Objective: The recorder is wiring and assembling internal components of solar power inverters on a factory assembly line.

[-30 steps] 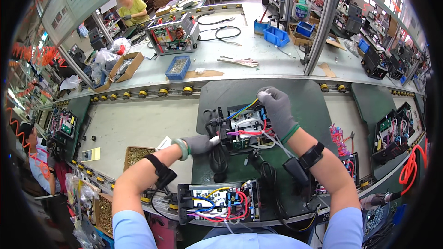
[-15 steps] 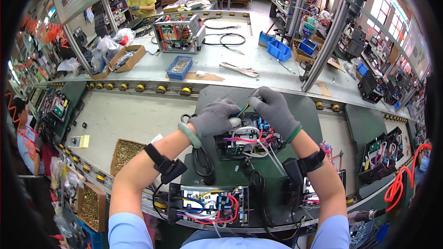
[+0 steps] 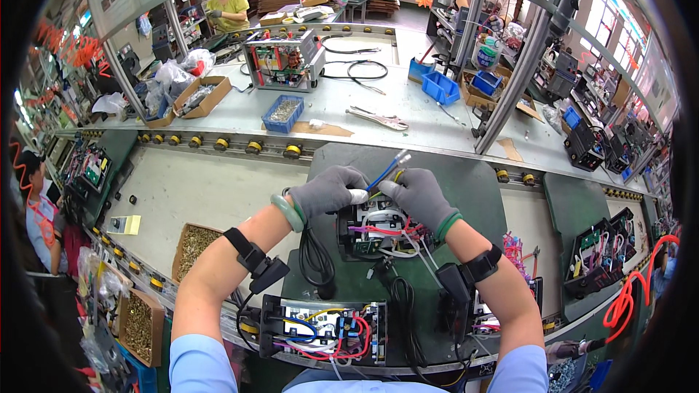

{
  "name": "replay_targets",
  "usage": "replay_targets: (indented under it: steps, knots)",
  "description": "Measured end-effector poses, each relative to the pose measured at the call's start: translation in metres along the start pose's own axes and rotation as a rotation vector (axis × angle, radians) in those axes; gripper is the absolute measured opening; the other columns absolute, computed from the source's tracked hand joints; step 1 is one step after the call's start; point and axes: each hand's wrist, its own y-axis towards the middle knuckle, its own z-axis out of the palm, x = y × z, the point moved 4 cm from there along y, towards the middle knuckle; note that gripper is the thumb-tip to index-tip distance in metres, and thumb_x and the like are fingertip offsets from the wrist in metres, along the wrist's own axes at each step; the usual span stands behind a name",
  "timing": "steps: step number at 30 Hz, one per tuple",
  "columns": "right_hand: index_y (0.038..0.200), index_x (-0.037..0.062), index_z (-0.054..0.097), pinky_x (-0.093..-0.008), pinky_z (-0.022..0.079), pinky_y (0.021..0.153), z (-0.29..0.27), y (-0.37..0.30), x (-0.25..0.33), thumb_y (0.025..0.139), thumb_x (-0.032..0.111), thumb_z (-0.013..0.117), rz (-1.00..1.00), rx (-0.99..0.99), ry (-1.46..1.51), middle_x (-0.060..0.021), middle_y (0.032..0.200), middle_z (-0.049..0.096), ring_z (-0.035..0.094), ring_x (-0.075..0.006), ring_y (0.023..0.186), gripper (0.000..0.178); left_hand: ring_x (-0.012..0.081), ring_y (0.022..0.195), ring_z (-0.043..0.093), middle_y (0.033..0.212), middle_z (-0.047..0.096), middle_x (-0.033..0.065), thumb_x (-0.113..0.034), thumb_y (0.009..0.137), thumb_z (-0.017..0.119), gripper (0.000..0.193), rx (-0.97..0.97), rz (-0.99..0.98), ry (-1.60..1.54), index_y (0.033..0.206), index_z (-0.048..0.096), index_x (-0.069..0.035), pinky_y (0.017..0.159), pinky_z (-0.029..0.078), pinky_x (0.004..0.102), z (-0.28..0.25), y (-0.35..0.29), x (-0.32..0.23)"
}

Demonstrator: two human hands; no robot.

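In grey gloves, both hands meet above an open black electronic unit (image 3: 364, 246) with white and pink wires inside. My left hand (image 3: 329, 191) is closed, its thumb and fingers pinching a blue wire (image 3: 380, 176) that slants up to the right and ends in pale terminals. Close beside it, my right hand (image 3: 422, 198) is closed on a yellow-green wire (image 3: 397, 176); its fingertips are partly hidden. Below my left wrist hangs a coiled black power cord (image 3: 314, 258). Nearer to me lies a second open unit (image 3: 324, 329) with red, blue and yellow wires.
A carton of small brass-coloured parts (image 3: 195, 244) stands at left. Beyond the roller rail are a blue basket (image 3: 282, 114), locking pliers (image 3: 377, 118) and a larger opened machine (image 3: 284, 58). More units (image 3: 601, 247) sit on the board at right. Another black cable (image 3: 405, 313) lies between my arms.
My hands have drawn a little lower and nearer to me. The blue wire's terminal ends now stick up clear of the gloves; before, the right hand covered the wire ends.
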Motion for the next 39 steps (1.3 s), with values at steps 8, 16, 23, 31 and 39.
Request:
replay_targets:
  steps: [8, 16, 23, 31, 39]
  knots:
    - [0.107, -0.0007, 0.070, -0.0358, 0.054, 0.077, -0.032, 0.003, -0.021, 0.085, 0.018, 0.068, 0.078, -0.402, 0.109, -0.0173, 0.091, 0.071, 0.068, -0.0269, 0.079, 0.029, 0.0153, 0.097, 0.054, 0.112, 0.061, 0.0062, -0.018, 0.094, 0.066, 0.021, -0.177, 0.165, 0.048, 0.102, 0.064, 0.001, 0.089, 0.045, 0.0309, 0.011, -0.019, -0.015]
    - [0.113, 0.0020, 0.069, -0.0209, 0.044, 0.056, 0.010, -0.013, 0.030, 0.096, 0.014, 0.059, 0.065, -0.001, 0.746, -0.0010, 0.080, 0.063, 0.054, -0.0046, 0.066, 0.023, 0.0185, 0.098, 0.061, 0.110, 0.064, 0.0122, -0.014, 0.090, 0.067, 0.019, -0.279, 0.129, 0.151, 0.104, 0.067, -0.001, 0.089, 0.050, 0.0345, 0.006, -0.027, -0.018]
    - [0.110, -0.0011, 0.071, -0.0229, 0.049, 0.063, 0.019, -0.023, 0.050, 0.095, 0.010, 0.061, 0.005, 0.037, 0.786, -0.0010, 0.082, 0.068, 0.058, -0.0045, 0.071, 0.021, 0.0049, 0.079, 0.055, 0.089, 0.061, -0.0007, -0.013, 0.095, 0.066, 0.015, -0.395, 0.166, 0.022, 0.104, 0.060, -0.002, 0.066, 0.047, 0.0235, -0.029, -0.074, -0.095]
    - [0.110, -0.0023, 0.070, -0.0238, 0.051, 0.076, 0.013, -0.039, 0.058, 0.093, 0.010, 0.064, 0.027, 0.120, 0.745, -0.0033, 0.091, 0.072, 0.060, -0.0049, 0.083, 0.021, 0.0062, 0.071, 0.054, 0.076, 0.062, 0.0008, -0.013, 0.093, 0.066, 0.014, -0.378, 0.093, 0.158, 0.091, 0.064, 0.000, 0.063, 0.047, 0.0258, -0.020, -0.080, -0.096]
    - [0.101, 0.0023, 0.069, -0.0330, 0.054, 0.078, 0.014, -0.042, 0.041, 0.088, 0.015, 0.072, -0.398, 0.210, 0.398, -0.0128, 0.089, 0.069, 0.069, -0.0238, 0.084, 0.018, 0.0123, 0.069, 0.058, 0.075, 0.064, 0.0057, -0.020, 0.093, 0.068, 0.021, -0.398, 0.147, 0.200, 0.092, 0.064, 0.000, 0.066, 0.049, 0.0305, 0.015, -0.105, -0.084]
